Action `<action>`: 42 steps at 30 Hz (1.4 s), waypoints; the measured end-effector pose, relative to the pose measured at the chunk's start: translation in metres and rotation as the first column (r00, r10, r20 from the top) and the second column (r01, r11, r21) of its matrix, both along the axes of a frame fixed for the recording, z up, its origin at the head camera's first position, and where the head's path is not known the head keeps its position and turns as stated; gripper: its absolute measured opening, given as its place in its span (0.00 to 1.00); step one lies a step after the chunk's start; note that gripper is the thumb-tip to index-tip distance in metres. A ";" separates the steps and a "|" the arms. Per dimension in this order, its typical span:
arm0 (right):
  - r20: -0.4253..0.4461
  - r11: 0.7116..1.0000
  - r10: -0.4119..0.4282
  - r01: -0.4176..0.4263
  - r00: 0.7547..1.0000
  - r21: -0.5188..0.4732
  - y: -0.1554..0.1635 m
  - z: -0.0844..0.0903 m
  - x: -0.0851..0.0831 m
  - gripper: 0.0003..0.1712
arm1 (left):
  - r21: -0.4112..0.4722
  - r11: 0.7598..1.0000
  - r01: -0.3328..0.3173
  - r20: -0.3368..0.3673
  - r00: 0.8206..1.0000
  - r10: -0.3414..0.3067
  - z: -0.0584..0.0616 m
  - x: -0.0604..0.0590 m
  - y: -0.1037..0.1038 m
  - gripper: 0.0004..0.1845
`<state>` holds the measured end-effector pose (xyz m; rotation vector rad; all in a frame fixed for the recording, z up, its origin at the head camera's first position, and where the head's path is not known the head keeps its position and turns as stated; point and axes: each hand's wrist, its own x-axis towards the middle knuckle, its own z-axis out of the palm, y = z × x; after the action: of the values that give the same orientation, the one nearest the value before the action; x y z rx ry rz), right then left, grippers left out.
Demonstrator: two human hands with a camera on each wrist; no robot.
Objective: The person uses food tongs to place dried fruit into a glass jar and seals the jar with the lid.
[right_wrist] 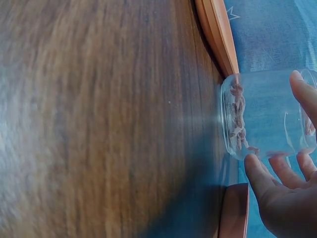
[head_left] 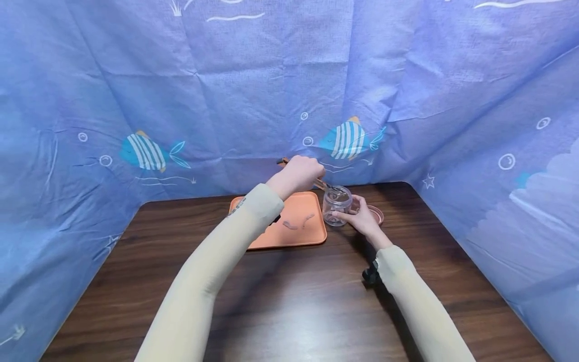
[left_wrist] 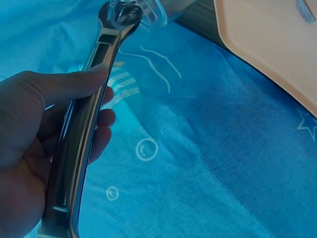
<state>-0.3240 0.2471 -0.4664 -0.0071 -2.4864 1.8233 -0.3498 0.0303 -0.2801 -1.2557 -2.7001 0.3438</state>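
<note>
While the head view showed both hands at work over the far half of the scene, the risks ran as follows.

Surface: the dark brown wooden surface [head_left: 289,301] carried everything; anything dropped on it could have rolled or slid toward the blue fish-printed cloth backdrop [head_left: 226,90] that walled it in.

Tray: the flat, rectangular orange plastic tray [head_left: 312,236] lay just left of the jar, with two thin pinkish worm-like strips [head_left: 298,222] on it; a knock from the left forearm could have shoved it.

Jar: the small clear plastic jar [head_left: 336,206] stood upright on the surface, just beside the tray's right edge, with more pinkish strips heaped at its bottom [right_wrist: 237,119]. Being light, it could have tipped and spilled them if the tongs pressed on its rim.

Lid: a round pinkish lid [head_left: 375,215] lay behind the right hand, easily nudged.

Tongs: the long shiny metal tongs [left_wrist: 84,129] reached their tips to the jar's mouth [head_left: 332,191]; whether a strip sat between them could not be told. A strip let go off-centre could have fallen outside.

Left hand [head_left: 298,176]: curled round the tongs, squeezing them.

Right hand [head_left: 359,216]: its fingers were wrapped round the jar's side, steadying it; a loose hold could have let the jar slide.
</note>
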 end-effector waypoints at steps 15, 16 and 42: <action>0.000 1.000 -0.006 0.006 1.000 0.015 -0.004 -0.001 -0.001 0.54 | -0.014 1.000 0.015 -0.038 0.999 -0.016 -0.007 -0.001 0.003 0.13; 0.001 1.000 -0.008 0.008 1.000 0.018 -0.004 -0.001 -0.001 0.54 | -0.016 1.000 0.016 -0.041 0.999 -0.017 -0.007 -0.002 0.003 0.13; 0.013 1.000 -0.003 0.002 1.000 0.013 0.002 0.000 -0.001 0.54 | -0.055 0.998 -0.014 -0.016 1.000 0.013 0.003 -0.002 0.002 0.15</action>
<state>-0.3249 0.2496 -0.4666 -0.0214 -2.5056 1.8119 -0.3518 0.0327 -0.2771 -1.2442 -2.7047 0.4315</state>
